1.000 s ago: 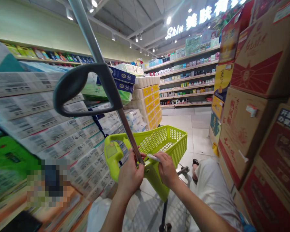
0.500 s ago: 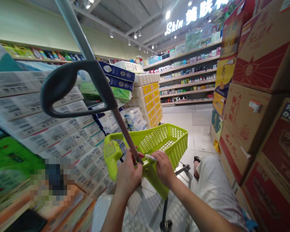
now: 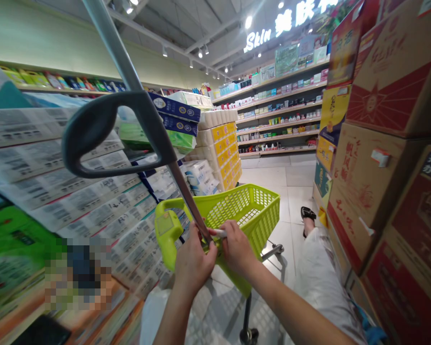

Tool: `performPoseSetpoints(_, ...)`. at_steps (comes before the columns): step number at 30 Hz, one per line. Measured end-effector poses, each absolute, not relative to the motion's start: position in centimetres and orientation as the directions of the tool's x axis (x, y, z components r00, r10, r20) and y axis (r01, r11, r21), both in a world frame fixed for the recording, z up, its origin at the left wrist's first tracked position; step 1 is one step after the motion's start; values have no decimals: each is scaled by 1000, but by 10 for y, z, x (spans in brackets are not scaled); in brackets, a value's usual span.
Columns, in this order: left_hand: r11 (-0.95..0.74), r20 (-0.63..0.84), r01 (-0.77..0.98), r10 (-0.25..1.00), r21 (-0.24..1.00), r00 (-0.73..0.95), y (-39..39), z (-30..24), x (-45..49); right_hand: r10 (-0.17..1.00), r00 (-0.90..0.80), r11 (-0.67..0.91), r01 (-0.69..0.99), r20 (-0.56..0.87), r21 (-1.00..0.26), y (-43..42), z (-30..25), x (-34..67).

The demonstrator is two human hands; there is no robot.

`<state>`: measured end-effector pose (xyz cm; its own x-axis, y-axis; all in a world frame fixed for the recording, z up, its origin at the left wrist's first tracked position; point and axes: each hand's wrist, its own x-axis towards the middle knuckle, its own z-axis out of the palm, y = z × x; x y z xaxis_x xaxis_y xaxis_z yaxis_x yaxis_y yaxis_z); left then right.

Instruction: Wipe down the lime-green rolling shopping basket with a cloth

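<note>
Slanting down from the upper left, a metal pole (image 3: 188, 196) with a dark grey looped handle (image 3: 79, 134) brings its lower end to the near edge of a lime-green cart (image 3: 267, 215), though whether pole and cart touch there cannot be told. The person's left hand (image 3: 195, 263) is curled about that lower end, thumb on the near side and fingers partly hidden behind the metal. The right hand (image 3: 239, 247), just beside it over the same near edge, pinches a small white item (image 3: 220, 233) between thumb and fingers; what it is made of is too small to tell. The item's long axis runs roughly level, across the pole's steep line, and its free tip points leftward at the pole's end, so that the pole lies directly to the left of the right hand. Of the two hands, the left is nearer the pole, being on it; whether the white tip meets the metal is unclear. Beyond the left hand, at the cart's left near corner, curves its green grip (image 3: 168, 232). Wrapped packs (image 3: 66, 158) stand stacked to the left, cartons (image 3: 390, 100) to the right.
</note>
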<state>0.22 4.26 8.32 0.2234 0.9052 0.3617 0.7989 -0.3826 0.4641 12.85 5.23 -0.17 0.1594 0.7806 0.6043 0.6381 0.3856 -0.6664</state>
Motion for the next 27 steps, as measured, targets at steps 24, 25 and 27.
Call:
performPoseSetpoints(24,-101,243,964,969,245,40,40,87,12,707,58,582,520,705,-626,19,6,129)
performPoseSetpoints(25,-108,240,962,970,251,47,41,87,12,683,80,574,555,726,-601,16,9,130)
performPoseSetpoints(27,-134,244,958,967,254,71,42,86,12,647,114,544,624,754,-561,11,17,132)
